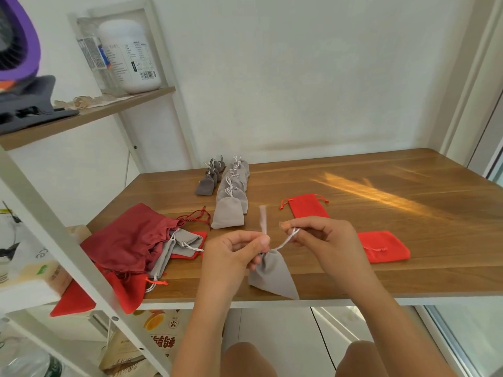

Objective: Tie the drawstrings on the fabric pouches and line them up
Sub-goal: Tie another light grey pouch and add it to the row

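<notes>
Grey pouch (272, 276) hangs from its drawstring (283, 243); tied pouches (228, 213) rowed behind.

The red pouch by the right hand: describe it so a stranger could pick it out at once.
On the wooden table, look just right of the person's right hand. A bright red pouch lies flat there, its left end hidden behind the wrist. The other flat red pouch lies farther back and more to the left; this one is the nearer of the two.
</notes>
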Available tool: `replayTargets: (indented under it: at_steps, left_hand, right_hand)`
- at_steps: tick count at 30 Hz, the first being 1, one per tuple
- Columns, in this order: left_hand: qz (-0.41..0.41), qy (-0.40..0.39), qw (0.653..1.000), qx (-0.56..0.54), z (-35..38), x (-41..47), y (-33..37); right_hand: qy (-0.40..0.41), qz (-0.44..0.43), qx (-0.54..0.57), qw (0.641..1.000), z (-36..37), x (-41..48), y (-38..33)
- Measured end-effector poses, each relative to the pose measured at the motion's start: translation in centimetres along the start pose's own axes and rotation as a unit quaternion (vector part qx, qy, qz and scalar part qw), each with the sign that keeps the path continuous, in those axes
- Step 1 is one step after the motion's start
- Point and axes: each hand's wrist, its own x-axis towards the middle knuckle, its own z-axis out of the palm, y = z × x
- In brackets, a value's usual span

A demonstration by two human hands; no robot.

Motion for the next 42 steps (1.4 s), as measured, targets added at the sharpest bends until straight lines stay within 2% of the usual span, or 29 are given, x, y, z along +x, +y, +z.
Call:
replayTargets:
  at_steps: [4,9,16,18,23,27,30,32,39,42]
  left_hand:
    - [-0.032,-0.043,0.998,-0.016,-0.3,0.1,0.3]
    - [-0.035,-0.111,0.991,0.062,-0.3,0.3,1.1]
    - [0.026,-0.204,0.973,0.108,0.2,-0.4,1.8]
    - [0.040,-0.188,0.974,0.120,0.3,-0.4,1.7]
    - [0.047,-0.110,0.987,0.108,0.3,0.0,1.4]
    - [0.063,-0.091,0.988,0.110,0.5,0.2,1.3]
    - [0.082,-0.082,0.986,0.118,0.7,0.2,1.4]
    - [0.080,-0.071,0.988,0.115,0.8,0.3,1.4]
    - [0.065,-0.058,0.994,0.072,0.8,0.5,0.8]
    - [0.082,-0.066,0.992,0.073,0.8,0.6,0.7]
  right_hand:
    - [-0.013,-0.020,0.028,0.999,0.3,0.0,-0.5]
    - [-0.060,-0.020,0.044,0.997,1.1,0.2,-1.2]
    - [-0.059,0.037,-0.034,0.997,1.5,1.1,-2.0]
    - [-0.061,0.047,-0.061,0.995,1.5,1.2,-2.3]
    - [-0.006,-0.016,-0.201,0.979,-0.1,1.4,-2.4]
    - [-0.061,0.014,-0.160,0.985,-0.2,0.6,-2.7]
    - [0.005,-0.001,-0.189,0.982,0.2,0.3,-2.6]
    - [0.021,-0.025,-0.210,0.977,0.4,0.2,-2.9]
    - [-0.024,-0.049,-0.296,0.954,0.8,0.2,-2.4]
    - [-0.074,-0.046,-0.316,0.945,0.7,0.4,-2.2]
